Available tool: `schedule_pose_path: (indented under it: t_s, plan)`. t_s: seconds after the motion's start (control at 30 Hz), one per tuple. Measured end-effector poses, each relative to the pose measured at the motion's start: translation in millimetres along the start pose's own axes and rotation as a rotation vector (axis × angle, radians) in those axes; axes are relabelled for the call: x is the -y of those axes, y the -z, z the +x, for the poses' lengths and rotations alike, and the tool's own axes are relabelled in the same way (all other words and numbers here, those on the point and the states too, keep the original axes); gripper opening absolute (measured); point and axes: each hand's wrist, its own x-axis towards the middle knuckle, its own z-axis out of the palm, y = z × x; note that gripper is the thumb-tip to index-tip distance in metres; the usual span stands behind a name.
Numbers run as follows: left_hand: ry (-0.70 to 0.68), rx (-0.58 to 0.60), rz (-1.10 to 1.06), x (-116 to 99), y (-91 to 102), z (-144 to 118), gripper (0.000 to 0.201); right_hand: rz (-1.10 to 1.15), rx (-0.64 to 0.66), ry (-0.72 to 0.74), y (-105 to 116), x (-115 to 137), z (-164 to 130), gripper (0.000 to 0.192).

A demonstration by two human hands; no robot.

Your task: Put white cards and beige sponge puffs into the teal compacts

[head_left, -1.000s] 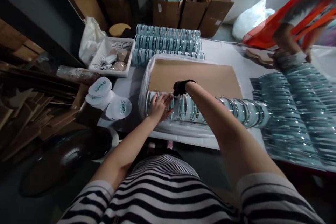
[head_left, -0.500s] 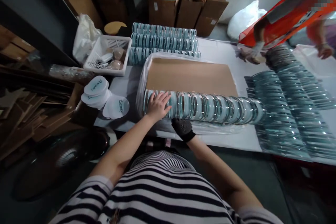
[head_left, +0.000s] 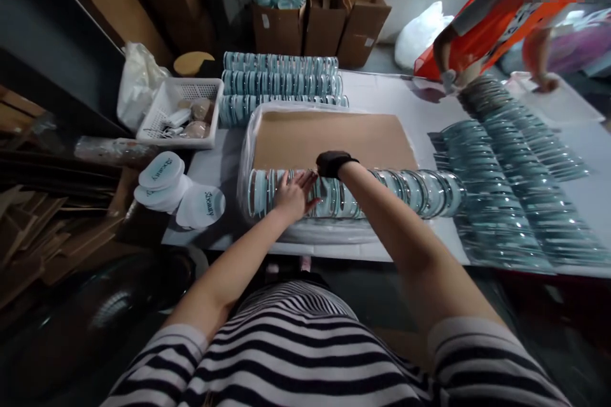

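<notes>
- The left hand (head_left: 292, 198), bare, lay palm down on the row (head_left: 401, 194) near its left end, open with the fingers somewhat spread and the thumb apart; it touched the row without a closed grip.
- The right hand (head_left: 333, 164), in a black glove, was at the far side of the row, just beside the left hand's fingertips. Its fingers were bent; whether they had hold of anything, I could not tell.
- The row, made of clear teal round pieces standing on edge, ran along the near side of the cardboard (head_left: 329, 140); its right end reached past the cardboard, close to the stacks (head_left: 506, 197).
- Clear film (head_left: 245, 172) edged the cardboard on the table (head_left: 372, 92).
- Behind the cardboard lay 3 more rows (head_left: 281, 84), side by side.
- Left of them, the basket (head_left: 191, 142) held small white and brownish items.
- Nearer, white cards (head_left: 200, 211) with dark lettering sat in 2 piles at the table's left edge.
- Across the table, a co-worker (head_left: 482, 38) in orange had 1 hand (head_left: 449, 81) near the stacks and 1 at the white tray (head_left: 573, 102).
- Beyond the table stood 3 boxes (head_left: 279, 32), the left 1 filled with teal pieces.
</notes>
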Motion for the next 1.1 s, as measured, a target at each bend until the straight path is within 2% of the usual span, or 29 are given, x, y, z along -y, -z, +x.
schedule_pose_path:
  t_s: [0.07, 0.13, 0.23, 0.33, 0.4, 0.5, 0.57, 0.6, 0.63, 0.7, 0.8, 0.83, 0.87, 0.9, 1.0, 1.03, 1.1]
  plan:
    - [0.003, -0.013, -0.002, 3.5, -2.0, -0.6, 0.059, -0.062, 0.032, 0.018, 14.3, 10.8, 12.9, 0.042]
    - [-0.001, -0.027, -0.003, 6.7, -2.1, -1.5, 0.059, -0.106, -0.008, 0.039, 17.1, 16.7, 10.4, 0.040]
    - [-0.022, -0.040, 0.001, 8.1, -1.5, -2.6, 0.058, -0.129, -0.166, 0.111, -3.7, 12.4, -19.1, 0.030]
    - [-0.010, -0.038, -0.009, 5.7, -0.5, -3.1, 0.058, -0.010, -0.308, 0.106, -56.7, 8.3, -60.0, 0.032]
    - [0.009, -0.027, -0.016, 3.8, 0.2, -3.4, 0.058, 0.081, -0.302, 0.042, -104.4, 13.9, -79.8, 0.037]
    - [0.035, -0.017, -0.006, 3.0, 2.0, -4.3, 0.060, 0.199, -0.245, -0.023, -171.9, 32.5, -90.7, 0.041]
    - [0.041, -0.009, 0.004, 2.4, 4.4, -4.9, 0.060, 0.260, -0.250, -0.034, -198.6, 42.1, -91.1, 0.041]
    - [0.046, -0.003, 0.007, 1.2, 6.0, -4.7, 0.060, 0.284, -0.264, -0.021, -203.6, 43.0, -91.5, 0.040]
    - [0.053, 0.003, 0.009, -1.2, 7.6, -3.9, 0.058, 0.304, -0.282, -0.008, -202.4, 40.1, -92.6, 0.039]
    - [0.061, 0.002, 0.014, -9.9, 9.4, 0.3, 0.056, 0.329, -0.347, -0.030, -182.9, 22.0, -95.9, 0.039]
    - [0.028, -0.022, 0.021, -29.5, 4.7, 12.6, 0.060, 0.315, -0.471, -0.189, -123.7, -25.2, -92.8, 0.042]
    - [0.014, -0.024, 0.024, -35.9, 1.1, 17.3, 0.062, 0.290, -0.464, -0.208, -101.3, -40.9, -86.5, 0.040]
    - [0.005, -0.021, 0.028, -41.2, -3.0, 21.6, 0.063, 0.257, -0.408, -0.195, -79.9, -54.0, -77.1, 0.039]
    - [0.000, -0.015, 0.032, -45.0, -7.2, 25.1, 0.064, 0.218, -0.292, -0.146, -60.7, -63.6, -65.3, 0.036]
    - [-0.011, -0.001, 0.049, -47.4, -16.9, 30.4, 0.061, 0.057, 0.010, 0.048, -21.1, -69.0, -24.2, 0.033]
    - [-0.013, -0.003, 0.054, -46.0, -18.5, 30.6, 0.061, -0.002, 0.055, 0.102, -13.8, -65.1, -12.5, 0.033]
    - [-0.015, -0.012, 0.057, -42.5, -19.4, 30.0, 0.059, -0.089, 0.060, 0.171, -6.1, -55.9, 1.7, 0.034]
